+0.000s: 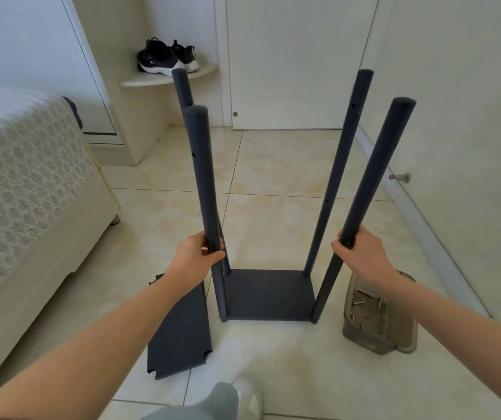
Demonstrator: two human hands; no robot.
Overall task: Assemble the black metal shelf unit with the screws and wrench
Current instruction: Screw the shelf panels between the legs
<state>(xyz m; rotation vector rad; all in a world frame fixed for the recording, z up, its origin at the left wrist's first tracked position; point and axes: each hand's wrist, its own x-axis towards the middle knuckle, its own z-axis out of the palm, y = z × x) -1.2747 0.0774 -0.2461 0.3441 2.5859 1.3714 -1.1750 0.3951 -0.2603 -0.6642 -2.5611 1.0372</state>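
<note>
Shelf frame (pixel 335 177) stands on the floor (pixel 273 213), four posts rising from its bottom panel (pixel 268 294). Left hand (pixel 196 256) curls round the near-left post (pixel 205 177), right hand (pixel 361 253) round the near-right post (pixel 372 177). Bottom tier seems done. Next, the loose shelf panel (pixel 179 331) at 7 o'clock must go between the posts, with screws (pixel 358 302) from the tray (pixel 406 344) at 4 o'clock.

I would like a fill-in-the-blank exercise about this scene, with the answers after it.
The shelf unit has ____ upright poles.
The left hand and the right hand each grip one ____.
The screws lie in a tray to the ____ of the unit.
A loose panel lies flat on the ____, beside the unit.
Missing words: four; pole; right; floor.
</note>
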